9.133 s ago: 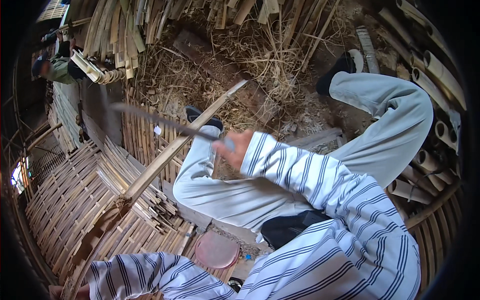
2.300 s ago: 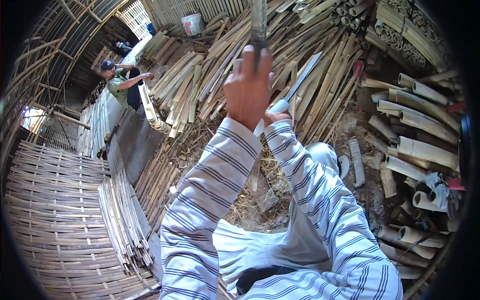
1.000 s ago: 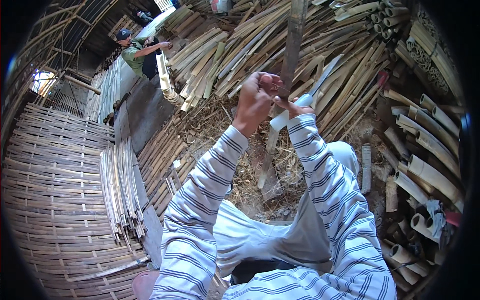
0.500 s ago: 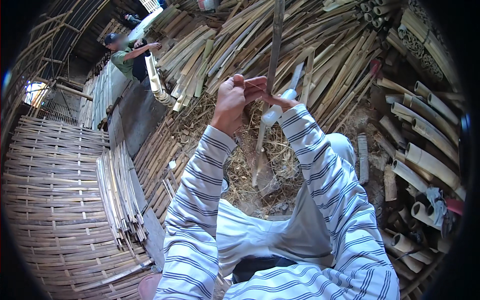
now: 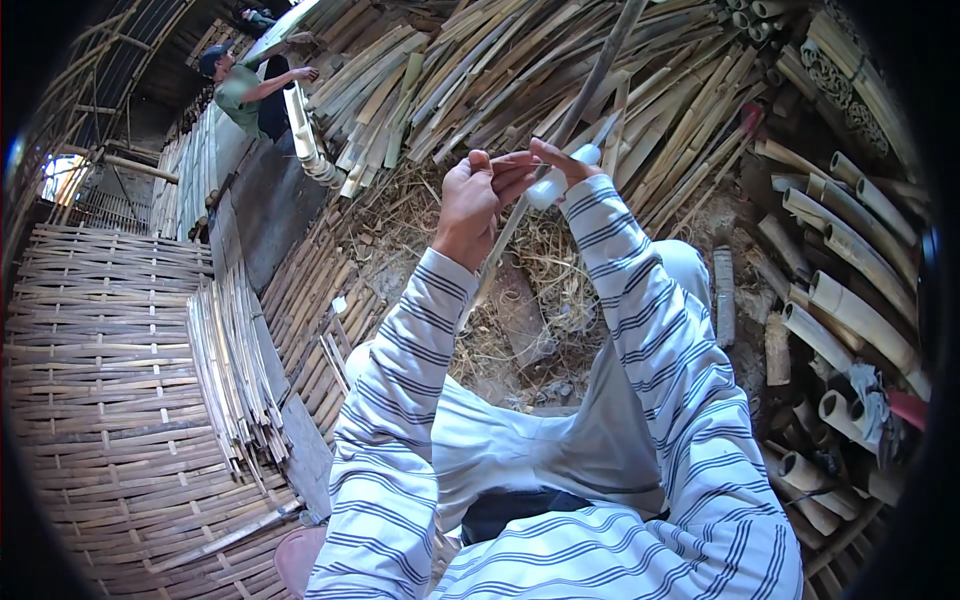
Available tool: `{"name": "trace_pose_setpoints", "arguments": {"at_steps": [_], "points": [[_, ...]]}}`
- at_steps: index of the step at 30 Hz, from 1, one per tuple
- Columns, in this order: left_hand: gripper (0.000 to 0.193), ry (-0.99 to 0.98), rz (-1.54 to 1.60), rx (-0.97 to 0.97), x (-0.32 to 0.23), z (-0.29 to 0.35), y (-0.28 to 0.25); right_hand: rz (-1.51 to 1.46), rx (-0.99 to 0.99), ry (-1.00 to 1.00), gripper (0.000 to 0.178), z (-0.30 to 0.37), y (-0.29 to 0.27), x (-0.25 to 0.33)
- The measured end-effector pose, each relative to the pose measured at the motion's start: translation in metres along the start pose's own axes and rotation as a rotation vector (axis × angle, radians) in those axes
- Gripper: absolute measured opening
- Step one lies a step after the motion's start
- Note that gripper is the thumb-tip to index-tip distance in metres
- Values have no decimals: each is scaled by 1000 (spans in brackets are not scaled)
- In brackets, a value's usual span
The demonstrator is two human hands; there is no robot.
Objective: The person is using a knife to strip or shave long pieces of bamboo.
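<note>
The left hand [image 5: 470, 205] is closed around a long bamboo stick [image 5: 590, 90] that points up. The right hand [image 5: 548, 165] grips a knife [image 5: 560, 182] against it, above a straw pile [image 5: 540, 270].

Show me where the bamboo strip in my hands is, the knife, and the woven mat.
bamboo strip [image 5: 597, 75], head view, on its upper length above the hands.
knife [image 5: 556, 183], head view, on its white handle.
woven mat [image 5: 95, 380], head view, on the open weave at left.
</note>
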State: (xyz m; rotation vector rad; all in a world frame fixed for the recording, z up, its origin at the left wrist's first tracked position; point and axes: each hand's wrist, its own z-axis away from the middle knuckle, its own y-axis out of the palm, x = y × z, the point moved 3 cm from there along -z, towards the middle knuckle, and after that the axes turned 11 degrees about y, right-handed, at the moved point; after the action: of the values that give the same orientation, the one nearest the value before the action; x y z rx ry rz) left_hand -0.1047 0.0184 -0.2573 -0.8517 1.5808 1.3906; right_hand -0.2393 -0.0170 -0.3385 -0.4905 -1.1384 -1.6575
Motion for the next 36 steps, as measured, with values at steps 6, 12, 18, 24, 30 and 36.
{"name": "trace_pose_setpoints", "arguments": {"at_steps": [6,12,18,24,30,36], "points": [[17,51,105,-46,28,17,-7,202,-512,21,53,12,-23,8],[14,96,439,-135,41,18,-12,333,-546,-7,54,36,-15,21],[14,110,513,-168,55,19,-4,299,-446,-8,56,27,-25,16],[12,131,301,-217,48,44,-25,170,-455,-102,49,36,-28,29],[8,16,-375,123,83,108,-64,100,-415,-171,38,41,-45,36],[14,560,-1264,95,69,107,-76,104,-508,-243,82,10,-70,21]]}}
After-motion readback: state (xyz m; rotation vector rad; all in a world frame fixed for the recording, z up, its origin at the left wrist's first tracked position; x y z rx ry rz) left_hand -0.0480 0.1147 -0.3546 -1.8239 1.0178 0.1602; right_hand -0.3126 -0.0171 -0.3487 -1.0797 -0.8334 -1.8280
